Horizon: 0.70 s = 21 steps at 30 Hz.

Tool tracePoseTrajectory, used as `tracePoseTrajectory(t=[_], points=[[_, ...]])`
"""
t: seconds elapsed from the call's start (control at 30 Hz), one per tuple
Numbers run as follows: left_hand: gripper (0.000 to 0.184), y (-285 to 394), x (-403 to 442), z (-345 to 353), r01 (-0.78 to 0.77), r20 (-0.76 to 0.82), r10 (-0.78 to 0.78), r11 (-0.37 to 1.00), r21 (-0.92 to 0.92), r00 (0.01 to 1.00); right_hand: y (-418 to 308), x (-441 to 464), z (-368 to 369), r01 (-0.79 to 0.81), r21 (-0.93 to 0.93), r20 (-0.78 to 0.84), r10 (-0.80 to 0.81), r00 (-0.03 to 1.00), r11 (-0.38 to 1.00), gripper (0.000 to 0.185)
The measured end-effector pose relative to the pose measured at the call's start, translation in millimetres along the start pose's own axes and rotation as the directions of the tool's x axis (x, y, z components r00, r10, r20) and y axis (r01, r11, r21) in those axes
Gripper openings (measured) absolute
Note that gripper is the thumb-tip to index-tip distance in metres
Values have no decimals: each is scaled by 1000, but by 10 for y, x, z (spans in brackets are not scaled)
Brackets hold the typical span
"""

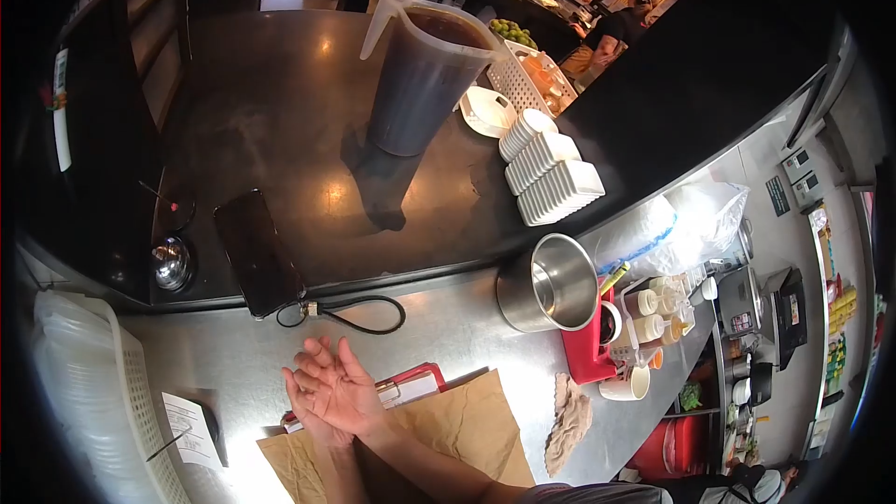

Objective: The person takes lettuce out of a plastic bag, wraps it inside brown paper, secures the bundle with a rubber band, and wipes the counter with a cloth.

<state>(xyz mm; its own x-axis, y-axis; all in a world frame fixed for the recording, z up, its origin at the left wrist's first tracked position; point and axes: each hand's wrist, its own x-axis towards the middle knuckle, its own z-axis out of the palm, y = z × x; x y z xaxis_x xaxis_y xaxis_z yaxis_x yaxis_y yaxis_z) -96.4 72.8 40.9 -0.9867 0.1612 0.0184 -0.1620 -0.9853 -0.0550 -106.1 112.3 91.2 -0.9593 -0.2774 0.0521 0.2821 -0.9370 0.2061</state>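
My right hand [343, 394] lies palm up across my left hand [306, 408], and the two touch. Nothing is in my right hand, its fingers slightly curled and apart. Most of my left hand is hidden beneath it; a raised digit shows at the left, but what the other fingers do cannot be made out. Below the hands and forearms spreads brown paper [471, 422] on the steel counter [448, 331]. A red clipboard [415, 383] sticks out from behind the paper, just right of my hands.
A dark phone [257, 247] with a looped strap, a pitcher of dark liquid [425, 75], stacked white containers [558, 191], a metal pot [546, 285], a red holder [583, 355], a cloth [567, 425], a receipt on a spike [191, 429] and a white basket [135, 392] surround the area. People stand farther back.
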Motion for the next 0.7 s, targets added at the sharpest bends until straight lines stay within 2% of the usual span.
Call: tracePoseTrajectory(t=[0.03, 0.13, 0.23, 0.3, 0.37, 0.43, 0.53, 0.63, 0.7], points=[[39, 27, -13, 27, 10, -7, -10, 1000, 21, 1000, 30, 3, 42, 8, -23, -26, -9, 1000, 1000, 50], [40, 75, -9, 55, 34, -31, -33, 998, 49, 999, 98, 22, 33, -18, 2, 137, 18, 990, 1000, 62], [41, 80, -11, 58, 44, -58, -41, 997, 56, 997, 83, 34, 21, 22, 30, 146, -26, 989, 999, 70], [41, 83, -17, 53, 48, -66, -44, 997, 58, 997, 33, -25, -27, -27, -44, 96, 31, 995, 999, 78], [42, 98, -25, 54, 57, -75, -52, 996, 65, 996, 16, -34, -72, -66, -113, 162, 84, 983, 991, 82], [42, 111, -43, 60, 62, -89, -56, 996, 67, 994, 48, -14, -58, -78, -182, 333, 136, 933, 980, 82], [43, 121, -43, 62, 65, -95, -58, 995, 77, 994, 176, -34, -42, -118, -15, 281, 117, 953, 993, 66], [43, 133, -56, 54, 67, -105, -59, 995, 79, 993, 126, 7, -171, -154, -55, 196, 162, 967, 987, 58], [44, 137, -45, 43, 66, -101, -59, 995, 75, 993, 154, 0, -190, -109, 2, 133, 108, 985, 994, 54]])
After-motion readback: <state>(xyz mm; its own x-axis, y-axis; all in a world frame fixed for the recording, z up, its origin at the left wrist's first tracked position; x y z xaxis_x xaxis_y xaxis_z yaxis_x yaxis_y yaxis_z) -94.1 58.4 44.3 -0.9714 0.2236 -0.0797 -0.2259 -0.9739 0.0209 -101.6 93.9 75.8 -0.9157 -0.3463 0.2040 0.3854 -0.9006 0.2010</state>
